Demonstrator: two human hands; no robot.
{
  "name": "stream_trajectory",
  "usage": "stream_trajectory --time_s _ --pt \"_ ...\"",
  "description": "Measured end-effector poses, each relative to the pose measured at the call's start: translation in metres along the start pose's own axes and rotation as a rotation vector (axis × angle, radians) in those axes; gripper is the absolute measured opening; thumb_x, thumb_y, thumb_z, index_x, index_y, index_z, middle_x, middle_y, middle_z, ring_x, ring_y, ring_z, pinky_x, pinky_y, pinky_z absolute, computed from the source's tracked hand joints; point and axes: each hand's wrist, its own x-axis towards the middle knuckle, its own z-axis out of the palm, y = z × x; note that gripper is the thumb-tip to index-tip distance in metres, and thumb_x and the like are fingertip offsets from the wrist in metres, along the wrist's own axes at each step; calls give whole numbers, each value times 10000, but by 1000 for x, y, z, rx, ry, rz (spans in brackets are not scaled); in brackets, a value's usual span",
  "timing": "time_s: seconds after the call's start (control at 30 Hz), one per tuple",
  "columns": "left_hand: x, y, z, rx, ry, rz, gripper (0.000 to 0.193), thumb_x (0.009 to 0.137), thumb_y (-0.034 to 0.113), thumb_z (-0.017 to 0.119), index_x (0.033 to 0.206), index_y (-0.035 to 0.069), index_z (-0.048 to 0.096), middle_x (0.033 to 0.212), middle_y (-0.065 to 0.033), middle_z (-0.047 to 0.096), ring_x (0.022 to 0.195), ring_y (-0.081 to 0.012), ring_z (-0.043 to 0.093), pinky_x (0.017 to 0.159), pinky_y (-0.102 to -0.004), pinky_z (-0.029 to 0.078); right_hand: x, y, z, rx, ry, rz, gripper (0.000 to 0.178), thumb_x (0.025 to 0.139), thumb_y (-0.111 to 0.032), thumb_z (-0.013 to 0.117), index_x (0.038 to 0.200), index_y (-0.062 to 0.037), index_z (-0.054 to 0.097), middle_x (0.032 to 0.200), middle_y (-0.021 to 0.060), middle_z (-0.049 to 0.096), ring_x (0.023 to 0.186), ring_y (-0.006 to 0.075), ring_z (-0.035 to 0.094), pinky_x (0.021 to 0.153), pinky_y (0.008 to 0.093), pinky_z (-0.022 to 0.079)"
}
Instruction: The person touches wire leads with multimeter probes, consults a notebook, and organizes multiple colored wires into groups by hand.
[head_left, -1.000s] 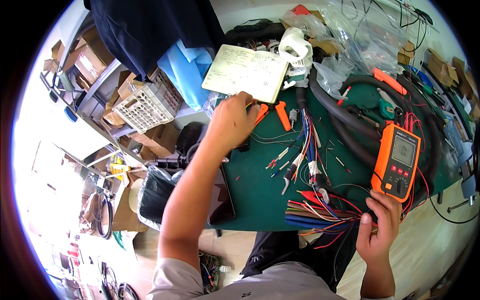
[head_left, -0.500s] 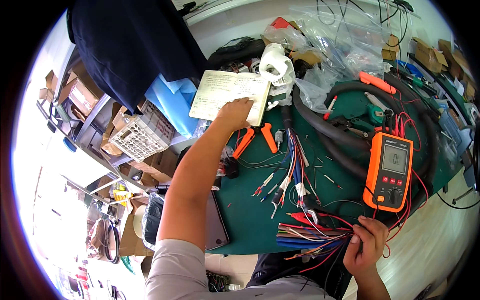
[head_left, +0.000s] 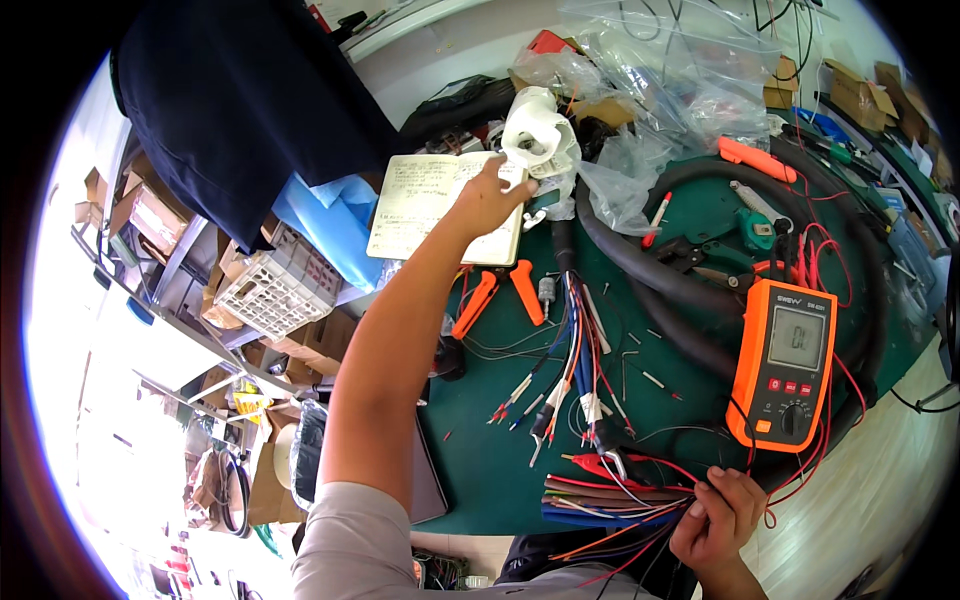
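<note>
The left hand (head_left: 490, 200), upper centre of the frame, has its thumb spread away from the forefinger and shows nothing held; it lies over the right-hand page of an open notebook with cream, handwritten pages (head_left: 415, 200). The notebook sits left of and beneath the fingers, its spread running wide from left to right with a slight tilt. Just beyond the fingertips, to the upper right, stands a white, hollow, rounded roll (head_left: 537, 135).

The right hand (head_left: 722, 515), lower right, has its thumb and fingers together on a flat bundle of brown, blue, red and white wires (head_left: 600, 512). The bundle's long axis runs nearly level, its cut ends pointing left, away from the grip. An orange handheld meter with a grey screen (head_left: 785, 365) lies above and right of this hand, its long axis nearly upright in the frame. The left hand is clearly nearer the notebook; the right is nearer the meter. Between the hands, a thick black cable (head_left: 563, 245) fans out into thin wires on a dark green tabletop (head_left: 490, 490).
</note>
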Motion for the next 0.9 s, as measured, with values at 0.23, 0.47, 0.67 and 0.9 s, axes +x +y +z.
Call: stream_trajectory --time_s 0.23,0.47,0.67,0.9 --pt "58 28 49 49 78 161 555 864 208 618 1387 110 461 1155 -245 632 1047 -359 621 894 -412 485 1 2 1 -29 15 -19 191 780 -61 544 937 -33 649 1034 117 654 926 286 575 805 351 483" --pt "48 35 33 -105 25 266 546 896 132 584 1419 109 425 1206 -194 626 1076 -324 628 934 -386 495 16 0 -4 11 28 -5 89 856 -79 592 926 -46 637 942 100 650 819 236 581 744 333 482" --pt "-15 -57 -26 441 -162 24 1149 647 608 777 1477 12 253 1471 -320 275 1392 -466 250 1141 -493 255 10 -1 -5 72 39 2 132 910 -118 578 988 -45 657 1026 104 673 918 260 616 802 339 510" --pt "-49 -71 -9 257 -181 -131 1350 549 623 832 1519 20 112 1517 -313 178 1390 -500 229 1136 -519 265 -9 5 -1 22 -35 -25 184 820 -47 514 979 -28 606 1076 138 624 989 320 552 883 394 452"
